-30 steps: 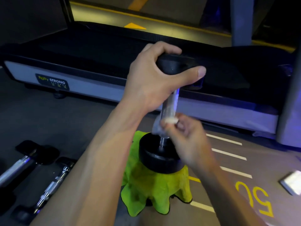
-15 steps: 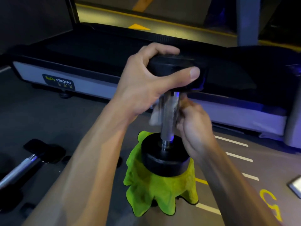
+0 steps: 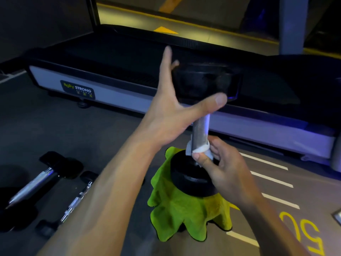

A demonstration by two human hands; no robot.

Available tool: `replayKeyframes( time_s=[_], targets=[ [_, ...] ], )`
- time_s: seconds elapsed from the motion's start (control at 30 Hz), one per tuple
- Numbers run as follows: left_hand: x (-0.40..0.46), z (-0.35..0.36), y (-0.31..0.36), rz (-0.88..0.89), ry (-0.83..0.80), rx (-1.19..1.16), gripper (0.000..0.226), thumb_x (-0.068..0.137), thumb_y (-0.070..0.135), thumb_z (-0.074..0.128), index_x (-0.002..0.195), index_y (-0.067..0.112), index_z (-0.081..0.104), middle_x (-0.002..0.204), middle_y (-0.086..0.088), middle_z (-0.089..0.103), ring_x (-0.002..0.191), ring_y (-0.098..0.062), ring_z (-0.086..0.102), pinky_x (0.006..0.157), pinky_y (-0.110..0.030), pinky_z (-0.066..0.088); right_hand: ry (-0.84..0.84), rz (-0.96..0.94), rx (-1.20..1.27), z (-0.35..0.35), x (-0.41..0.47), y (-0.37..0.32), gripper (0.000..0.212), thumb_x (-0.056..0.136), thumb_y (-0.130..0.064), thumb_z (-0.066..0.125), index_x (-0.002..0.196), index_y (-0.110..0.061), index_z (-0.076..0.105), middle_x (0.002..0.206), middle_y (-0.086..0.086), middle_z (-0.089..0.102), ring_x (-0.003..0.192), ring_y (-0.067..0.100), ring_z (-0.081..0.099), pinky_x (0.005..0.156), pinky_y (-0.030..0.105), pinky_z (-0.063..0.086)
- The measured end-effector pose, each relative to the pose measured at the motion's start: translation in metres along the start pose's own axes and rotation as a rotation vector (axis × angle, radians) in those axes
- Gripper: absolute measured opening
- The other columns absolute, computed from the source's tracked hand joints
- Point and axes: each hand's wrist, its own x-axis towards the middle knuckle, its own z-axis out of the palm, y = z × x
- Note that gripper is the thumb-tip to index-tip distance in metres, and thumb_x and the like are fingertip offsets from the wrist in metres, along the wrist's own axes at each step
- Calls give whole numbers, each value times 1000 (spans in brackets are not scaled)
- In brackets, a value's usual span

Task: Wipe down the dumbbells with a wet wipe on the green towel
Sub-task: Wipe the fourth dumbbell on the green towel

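Black round-headed dumbbell with a bare metal shaft (image 3: 200,130) stands on end at frame centre, lower head sitting on the crumpled lime-green microfibre towel (image 3: 186,211), which is draped over some hidden support on the floor.

Left hand (image 3: 171,109) is spread around the upper black head: fingers straight, reaching up at 12 o'clock along the head's far-left side, thumb stretched to 3 o'clock under its front edge. Wide open span, no curl; contact with the head is blurred, can't confirm more than a touch.

Right hand (image 3: 221,169) sits at the shaft base, thumb and fingers pinching a bunched white wet wipe (image 3: 198,149) wrapped round the shaft just above the lower head.

Surroundings: at 8 o'clock, two more black-ended dumbbells with chrome shafts (image 3: 42,180) lie flat on the floor, well apart from the towel; left forearm cuts across the nearer one's end. At 12 o'clock, a long black-decked treadmill with grey side rail (image 3: 129,97) labelled "STRONG" runs across behind the upper head. Grey post at 1 o'clock.

Floor: dark grey gym surface (image 3: 55,126), white stripes and a yellow "50" at 4 o'clock. Dim room, blue-violet light on the rail, yellow floor markings beyond.
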Motion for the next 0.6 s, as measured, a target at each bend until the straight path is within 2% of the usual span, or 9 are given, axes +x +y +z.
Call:
replayKeyframes(
  time_s=[0.03, 0.07, 0.1, 0.17, 0.23, 0.3, 0.4, 0.53, 0.6],
  targets=[
    [-7, 2, -7, -59, -21, -16, 136, 65, 54, 94, 164, 40, 2, 167, 12, 32, 145, -2, 44, 119, -30, 40, -8, 20, 50, 0, -1, -1, 23, 95, -20, 72, 118, -24, 68, 111, -11, 77, 109, 8, 71, 99, 41, 56],
    [-14, 4, -15, -105, -30, -12, 132, 66, 47, 95, 165, 35, 9, 162, 10, 42, 135, 1, 54, 112, -26, 47, -18, 37, 81, -1, -2, -2, 26, 94, -13, 74, 118, -22, 69, 112, -14, 77, 111, 4, 71, 100, 37, 56],
    [-20, 7, -25, -135, -29, -8, 114, 70, 38, 94, 162, 26, 27, 150, 5, 56, 119, 4, 64, 101, -23, 53, -38, 43, 98, -2, -2, -3, 29, 93, -9, 74, 119, -20, 69, 113, -15, 77, 111, 3, 70, 100, 33, 56],
    [-27, 12, -42, -163, -19, -32, 58, 81, 29, 88, 133, 16, 64, 116, 0, 76, 96, -1, 73, 89, -26, 57, -84, 39, 117, -3, -2, -5, 34, 92, -3, 73, 123, -18, 70, 116, -13, 77, 114, 4, 70, 102, 33, 55],
    [-33, 14, -49, -165, -43, -105, 27, 89, 31, 80, 111, 18, 74, 104, -3, 81, 98, -15, 77, 94, -39, 60, -98, 31, 112, -3, -2, -6, 39, 92, -3, 73, 128, -19, 69, 119, -13, 76, 117, 3, 68, 105, 36, 54],
    [-39, 14, -49, -164, -70, -197, 21, 93, 31, 74, 109, 18, 73, 110, -8, 80, 103, -21, 77, 101, -45, 58, -85, 12, 82, 0, -5, -8, 43, 94, -5, 71, 132, -23, 67, 120, -18, 74, 118, 1, 67, 105, 37, 53],
    [-48, 15, -45, -155, -49, -232, 17, 100, 20, 62, 112, 10, 69, 112, -11, 79, 99, -18, 74, 98, -36, 59, -23, -16, 36, 9, -13, -11, 43, 97, -8, 67, 134, -31, 66, 113, -19, 77, 111, 3, 71, 99, 39, 57],
    [-61, 15, -44, -160, 74, -261, 23, 108, 15, 54, 117, -3, 66, 104, -15, 77, 91, -17, 72, 89, -34, 60, 61, -34, 14, 21, -17, -18, 36, 95, -18, 68, 117, -46, 71, 96, -7, 79, 93, 20, 74, 86, 53, 58],
    [-73, 9, -43, -149, 127, -276, 22, 107, 17, 55, 116, 1, 67, 103, -15, 78, 92, -15, 72, 89, -33, 60, 47, -45, 27, 28, -18, -23, 32, 95, -24, 68, 110, -52, 70, 95, -11, 79, 92, 15, 75, 86, 52, 59]
  ],
)
